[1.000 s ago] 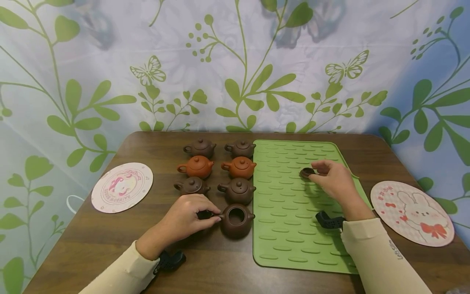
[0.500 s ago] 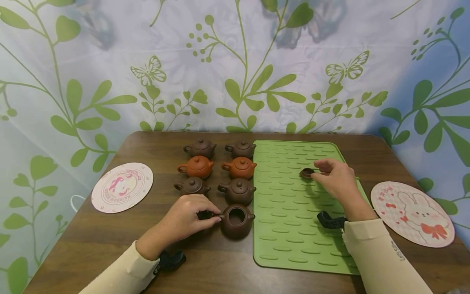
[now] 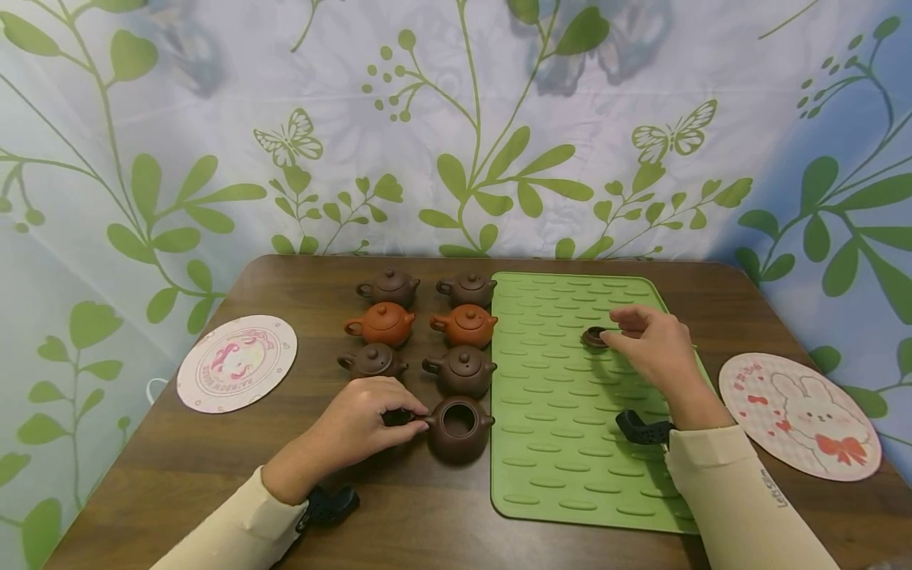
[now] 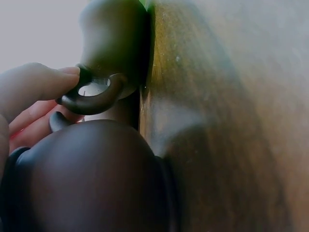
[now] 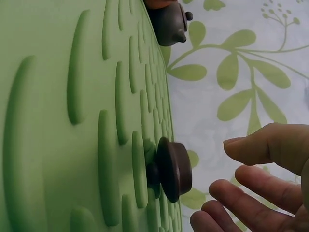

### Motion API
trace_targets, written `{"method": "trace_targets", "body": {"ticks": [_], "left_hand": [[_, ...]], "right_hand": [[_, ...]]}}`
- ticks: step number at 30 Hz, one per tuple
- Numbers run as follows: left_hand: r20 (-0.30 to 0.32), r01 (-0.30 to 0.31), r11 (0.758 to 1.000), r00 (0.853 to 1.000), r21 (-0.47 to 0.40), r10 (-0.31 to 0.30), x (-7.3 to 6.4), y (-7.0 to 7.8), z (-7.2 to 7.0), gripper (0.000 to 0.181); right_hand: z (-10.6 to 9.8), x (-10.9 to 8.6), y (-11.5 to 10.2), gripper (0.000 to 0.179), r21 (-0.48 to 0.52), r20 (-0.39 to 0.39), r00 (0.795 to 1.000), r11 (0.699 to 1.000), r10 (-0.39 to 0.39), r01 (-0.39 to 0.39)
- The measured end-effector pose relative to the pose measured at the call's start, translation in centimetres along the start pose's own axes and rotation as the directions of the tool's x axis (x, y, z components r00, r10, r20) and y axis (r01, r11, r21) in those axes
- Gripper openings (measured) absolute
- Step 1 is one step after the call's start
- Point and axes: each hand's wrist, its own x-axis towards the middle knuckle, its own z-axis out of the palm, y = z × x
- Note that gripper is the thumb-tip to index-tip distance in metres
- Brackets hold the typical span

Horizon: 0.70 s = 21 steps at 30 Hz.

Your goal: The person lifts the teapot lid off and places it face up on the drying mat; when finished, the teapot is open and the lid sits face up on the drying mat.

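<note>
The left hand (image 3: 370,416) holds an uncovered teapot (image 3: 459,450). The right hand (image 3: 655,348) is just beside a lid (image 3: 591,339) on the green mat (image 3: 549,483). Behind stand six more teapots (image 3: 463,372).

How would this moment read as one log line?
left hand: pinches handle of lidless teapot | right hand: empty, near lid | lid: knob-down on green mat

head: evenly lit | left wrist: hazy glare across table (image 4: 231,121) | right wrist: dimmer
</note>
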Motion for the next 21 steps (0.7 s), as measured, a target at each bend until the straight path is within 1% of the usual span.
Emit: {"method": "trace_targets", "body": {"ticks": [7,14,18,21], "left_hand": [[0.028,-0.023,0.999,0.999,0.028,0.022,0.0,0.1,-0.1,0.015],[0.054,-0.047,0.998,0.998,0.041,0.045,0.1,0.2,-0.4,0.014],[0.044,-0.061,0.997,0.997,0.038,0.059,0.3,0.2,-0.9,0.015],[0.021,-0.076,0.997,0.997,0.035,0.075,0.6,0.1,-1.4,0.015]], "right_hand": [[0.1,-0.2,-1.1,0.047,-0.007,-0.009,0.999,0.999,-0.040,0.040],[0.6,-0.6,-2.2,0.043,-0.035,-0.027,0.993,0.993,-0.117,0.116],[1.0,-0.7,-3.0,0.041,-0.041,-0.017,0.989,0.989,-0.146,0.145],[1.8,-0.7,-3.9,0.041,-0.029,0.004,0.986,0.986,-0.166,0.166]]}}
